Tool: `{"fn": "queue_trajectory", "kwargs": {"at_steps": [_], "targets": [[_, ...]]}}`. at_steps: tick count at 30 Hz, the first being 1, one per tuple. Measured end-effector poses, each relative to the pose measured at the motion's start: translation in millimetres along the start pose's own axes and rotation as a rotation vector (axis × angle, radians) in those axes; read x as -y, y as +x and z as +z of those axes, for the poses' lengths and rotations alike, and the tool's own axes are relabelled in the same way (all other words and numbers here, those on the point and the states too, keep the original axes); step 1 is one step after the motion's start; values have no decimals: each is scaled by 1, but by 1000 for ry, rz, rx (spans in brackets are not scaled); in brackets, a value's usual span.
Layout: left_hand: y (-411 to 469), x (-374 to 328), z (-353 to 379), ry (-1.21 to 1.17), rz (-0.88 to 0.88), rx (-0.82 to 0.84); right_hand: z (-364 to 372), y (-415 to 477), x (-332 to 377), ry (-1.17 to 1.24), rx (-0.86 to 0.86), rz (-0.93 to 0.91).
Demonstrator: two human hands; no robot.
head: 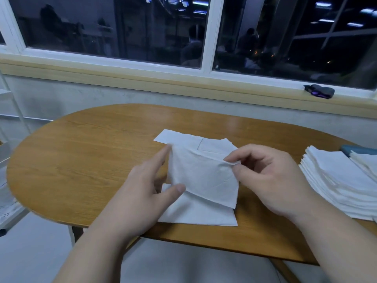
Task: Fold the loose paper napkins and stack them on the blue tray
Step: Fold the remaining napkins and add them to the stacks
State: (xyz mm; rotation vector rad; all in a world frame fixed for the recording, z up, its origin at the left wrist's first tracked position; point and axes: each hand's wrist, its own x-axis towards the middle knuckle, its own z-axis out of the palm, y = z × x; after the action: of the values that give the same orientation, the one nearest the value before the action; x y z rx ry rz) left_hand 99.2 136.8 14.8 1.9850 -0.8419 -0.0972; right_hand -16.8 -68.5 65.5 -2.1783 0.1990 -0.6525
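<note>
The desk (81, 160) carries a folded stack (336, 180) by the blue tray (359, 149), just right of the fingers of the right hand (271, 180). Between both hands hangs the napkin (204, 176) (likely limp, easily torn). The left hand (142, 190) pinches its left edge and the right hand nips its top edge; corners look the safest hold.

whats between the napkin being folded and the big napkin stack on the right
Head view: the right hand, pinching the napkin by its corner, then a narrow strip of bare wooden table before the stack.
</note>
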Motion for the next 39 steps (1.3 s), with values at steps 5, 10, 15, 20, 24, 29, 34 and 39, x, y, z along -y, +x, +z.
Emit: {"fn": "queue_trajectory", "kwargs": {"at_steps": [5,10,15,20,24,29,34,39], "targets": [[-5,-10,-2,-236,-31,-41,-7,0,-3,277,-6,148],[-5,-3,-4,-132,-62,109,10,-1,-41,67,44,247],[-3,0,-2,-21,-148,168,25,-7,-55,-147,67,205],[0,7,-3,122,-204,156,32,-6,-58,-295,89,133],[2,10,-2,185,-226,169,36,-5,-60,-381,112,98],[2,11,-1,219,-265,142,40,-4,-63,-481,145,46],[1,12,-2,246,-243,139,38,-5,-68,-462,162,49],[2,15,-4,228,-246,136,33,0,-63,-546,284,39]]}}
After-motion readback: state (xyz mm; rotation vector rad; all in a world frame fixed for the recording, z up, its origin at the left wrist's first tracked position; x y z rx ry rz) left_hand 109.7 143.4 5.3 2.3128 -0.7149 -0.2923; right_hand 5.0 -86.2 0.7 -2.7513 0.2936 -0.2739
